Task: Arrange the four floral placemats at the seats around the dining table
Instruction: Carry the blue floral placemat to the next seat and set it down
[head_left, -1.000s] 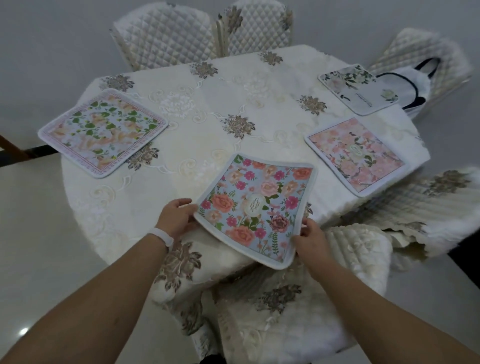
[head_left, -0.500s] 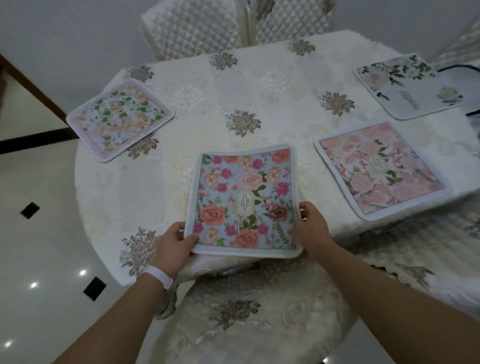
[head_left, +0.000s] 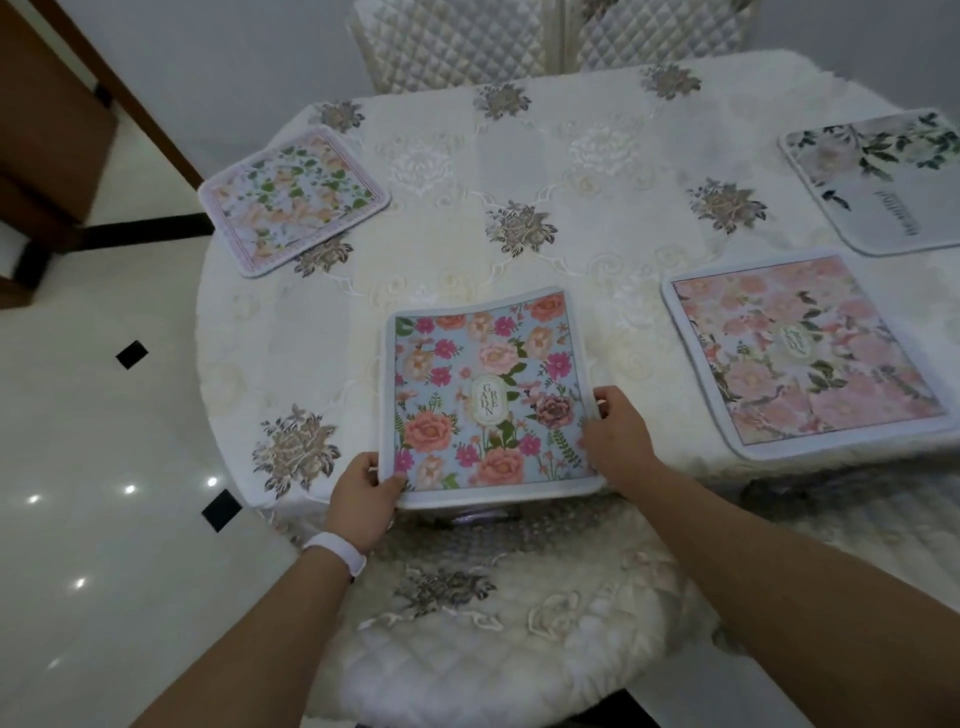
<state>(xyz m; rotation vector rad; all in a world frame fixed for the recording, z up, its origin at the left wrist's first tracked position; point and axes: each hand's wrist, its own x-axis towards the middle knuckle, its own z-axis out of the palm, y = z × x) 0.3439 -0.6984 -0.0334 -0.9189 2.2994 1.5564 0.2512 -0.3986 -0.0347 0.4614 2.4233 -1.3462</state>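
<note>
A blue floral placemat lies at the near edge of the round table, its near edge over the rim. My left hand pinches its near left corner. My right hand grips its right edge. A pink floral placemat lies to the right. At the far right edge of the frame is a white placemat with dark leaves. A pale placemat with green leaves sits at the far left.
A quilted chair seat stands right below the blue mat, between my arms. Two quilted chair backs stand at the table's far side. A dark wooden door frame and glossy tiled floor lie to the left.
The blue placemat has been turned square to the table's near edge and shifted left, both hands still on it. My view has moved left and closer.
</note>
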